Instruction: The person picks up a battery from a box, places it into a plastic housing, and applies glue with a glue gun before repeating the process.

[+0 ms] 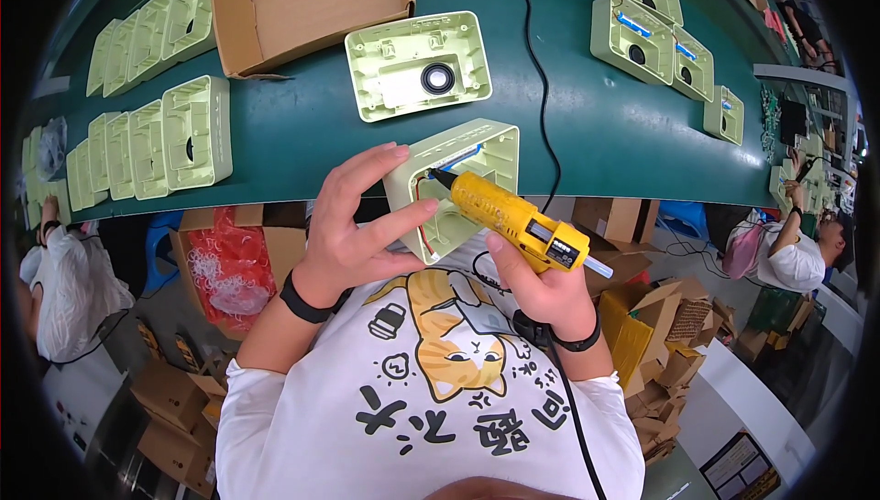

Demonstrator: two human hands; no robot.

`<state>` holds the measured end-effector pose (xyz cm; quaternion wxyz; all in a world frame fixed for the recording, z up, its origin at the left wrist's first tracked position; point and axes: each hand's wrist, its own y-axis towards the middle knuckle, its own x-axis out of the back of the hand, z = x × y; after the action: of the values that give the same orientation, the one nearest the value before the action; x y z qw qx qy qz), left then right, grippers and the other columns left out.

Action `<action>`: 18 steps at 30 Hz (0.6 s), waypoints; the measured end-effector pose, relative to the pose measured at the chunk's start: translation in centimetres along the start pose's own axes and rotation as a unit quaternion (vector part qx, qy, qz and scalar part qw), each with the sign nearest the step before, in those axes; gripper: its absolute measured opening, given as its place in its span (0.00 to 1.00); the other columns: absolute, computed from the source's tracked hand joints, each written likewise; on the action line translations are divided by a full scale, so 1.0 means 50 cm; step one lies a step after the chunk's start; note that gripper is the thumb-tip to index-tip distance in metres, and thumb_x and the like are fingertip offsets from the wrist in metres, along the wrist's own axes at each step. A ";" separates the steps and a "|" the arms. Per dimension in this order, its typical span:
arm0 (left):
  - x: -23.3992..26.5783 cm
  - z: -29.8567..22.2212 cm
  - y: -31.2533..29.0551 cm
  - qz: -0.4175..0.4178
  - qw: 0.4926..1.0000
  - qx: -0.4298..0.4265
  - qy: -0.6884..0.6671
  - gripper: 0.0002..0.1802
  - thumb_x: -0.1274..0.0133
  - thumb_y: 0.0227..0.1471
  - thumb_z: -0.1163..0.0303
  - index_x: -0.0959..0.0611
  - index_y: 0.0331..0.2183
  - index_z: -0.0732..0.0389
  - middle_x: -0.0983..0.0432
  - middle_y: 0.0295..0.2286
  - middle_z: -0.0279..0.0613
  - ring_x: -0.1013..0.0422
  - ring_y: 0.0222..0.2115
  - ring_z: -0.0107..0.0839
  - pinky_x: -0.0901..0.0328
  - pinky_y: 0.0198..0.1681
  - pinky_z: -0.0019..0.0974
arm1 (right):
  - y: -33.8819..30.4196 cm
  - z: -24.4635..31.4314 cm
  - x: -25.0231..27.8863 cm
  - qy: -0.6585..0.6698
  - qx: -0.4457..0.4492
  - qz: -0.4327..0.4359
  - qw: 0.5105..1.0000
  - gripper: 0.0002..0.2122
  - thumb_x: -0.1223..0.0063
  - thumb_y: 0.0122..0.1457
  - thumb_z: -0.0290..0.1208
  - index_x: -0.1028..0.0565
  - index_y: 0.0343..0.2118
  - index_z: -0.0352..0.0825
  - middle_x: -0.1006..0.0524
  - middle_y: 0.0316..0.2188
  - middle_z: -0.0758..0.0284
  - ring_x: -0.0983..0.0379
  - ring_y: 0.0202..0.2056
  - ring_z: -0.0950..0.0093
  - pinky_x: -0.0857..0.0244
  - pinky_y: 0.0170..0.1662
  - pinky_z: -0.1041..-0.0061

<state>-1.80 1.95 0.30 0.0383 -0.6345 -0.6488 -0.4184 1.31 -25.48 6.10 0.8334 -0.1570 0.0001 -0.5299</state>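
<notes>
My left hand (353,225) grips a pale green plastic housing (501,147) and holds it tilted up at the table's near edge, its open side facing me. Inside the housing lie a blue cylindrical part (458,161) along the upper wall and a red wire (419,216) down the left side. My right hand (541,291) is closed round a yellow hot glue gun (495,205), with a clear glue stick (598,267) poking out of its back. The gun's dark nozzle points into the housing beside the blue part's left end. Beyond it, another green housing (362,69) with a round black speaker (437,77) lies flat.
Rows of green housings (197,133) stand at the left. More housings (632,37) with blue parts sit at the right. An open cardboard box (312,5) is at the back. A black cable (541,69) crosses the green table (568,152). Co-workers sit at both sides.
</notes>
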 end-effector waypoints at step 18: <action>-0.012 0.009 -0.009 -0.021 0.999 0.037 -0.028 0.45 0.14 0.31 0.56 0.10 0.55 0.46 0.25 0.65 0.53 0.24 0.61 0.56 0.25 0.61 0.55 | 0.002 0.004 -0.003 0.103 -0.081 0.009 0.991 0.12 0.35 0.72 0.25 0.16 0.53 0.24 0.13 0.29 0.67 0.17 0.30 0.80 0.24 0.36 0.78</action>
<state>-1.89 1.81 -0.56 0.0345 -0.6301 -0.6781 -0.3769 1.36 -25.26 6.23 0.8181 -0.1682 0.1303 -0.5343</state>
